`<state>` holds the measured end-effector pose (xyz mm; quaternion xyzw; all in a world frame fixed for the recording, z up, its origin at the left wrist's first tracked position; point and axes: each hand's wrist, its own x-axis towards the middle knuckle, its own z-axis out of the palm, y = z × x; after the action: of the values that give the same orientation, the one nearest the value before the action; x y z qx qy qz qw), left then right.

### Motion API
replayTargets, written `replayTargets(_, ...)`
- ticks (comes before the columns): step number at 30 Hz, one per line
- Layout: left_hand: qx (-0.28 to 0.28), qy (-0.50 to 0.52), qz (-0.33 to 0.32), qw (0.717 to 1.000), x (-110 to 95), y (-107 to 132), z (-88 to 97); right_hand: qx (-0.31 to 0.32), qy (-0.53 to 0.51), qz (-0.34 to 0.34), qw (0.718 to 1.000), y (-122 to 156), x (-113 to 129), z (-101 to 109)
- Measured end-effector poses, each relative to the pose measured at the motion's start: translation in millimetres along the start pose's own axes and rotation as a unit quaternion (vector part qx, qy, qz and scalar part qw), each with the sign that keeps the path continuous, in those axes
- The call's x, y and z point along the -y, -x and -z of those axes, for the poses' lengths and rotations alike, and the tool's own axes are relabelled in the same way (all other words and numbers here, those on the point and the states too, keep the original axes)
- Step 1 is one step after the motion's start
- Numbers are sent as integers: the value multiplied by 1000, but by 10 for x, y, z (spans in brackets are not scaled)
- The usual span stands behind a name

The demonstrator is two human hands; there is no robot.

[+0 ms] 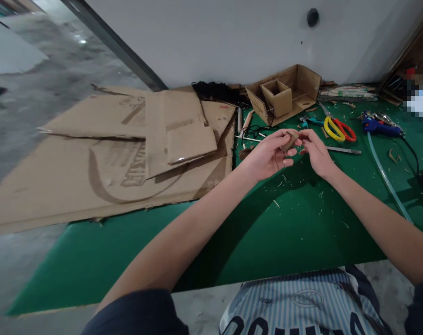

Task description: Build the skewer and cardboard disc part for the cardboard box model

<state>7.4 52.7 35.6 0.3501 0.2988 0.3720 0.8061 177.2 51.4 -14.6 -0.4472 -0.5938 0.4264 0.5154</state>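
Observation:
Above the green table, my left hand (269, 156) is closed on a small brown piece of cardboard (290, 141), held between thumb and fingers. My right hand (316, 151) meets it from the right, its fingertips pinched at the edge of the same piece. How much of the piece lies inside the right fingers is hidden. Just behind the hands stands an open cardboard box (304, 86) with a smaller square cardboard box (281, 100) inside it. Scissors (335, 128) with yellow and red handles lie to the right of the hands, near a metal-coloured flat tool (345, 150).
Stacked flat cardboard sheets (183, 111) cover the table's left part and overhang its edge. A blue glue gun (382, 125) with a dark cord lies at right, beside a clear bluish tube (382, 167). Scraps litter the green table (253, 242). A white wall (232, 42) rises behind.

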Motion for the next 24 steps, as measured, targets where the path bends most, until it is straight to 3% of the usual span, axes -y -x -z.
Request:
replayTargets(2,36,-7,1,999,11,7,23,1,-46,-32,998,-4,29,-3)
replayTargets(6,103,-74,-12,992,90,-26,104,19,-133,-159,978,-43,81,6)
replayTargets(10,137,-232,-67,961,94,-33,137,-6,-138,-145,980,-76,147,68)
replayTargets(12,135,-374,-132,908,82,-11,113,-22,-131,-112,985,-92,164,104)
replayTargets(15,116,-606,-227,754,105,30,60,-38,-102,-58,992,-127,140,144)
replayTargets(18,89,-743,-250,615,180,46,43,-72,-52,2,996,-172,73,164)
replayTargets(21,76,-795,-248,548,258,45,70,-94,2,74,993,-191,24,163)
replayTargets(24,61,-804,-255,533,312,61,101,-101,52,126,986,-167,25,139)
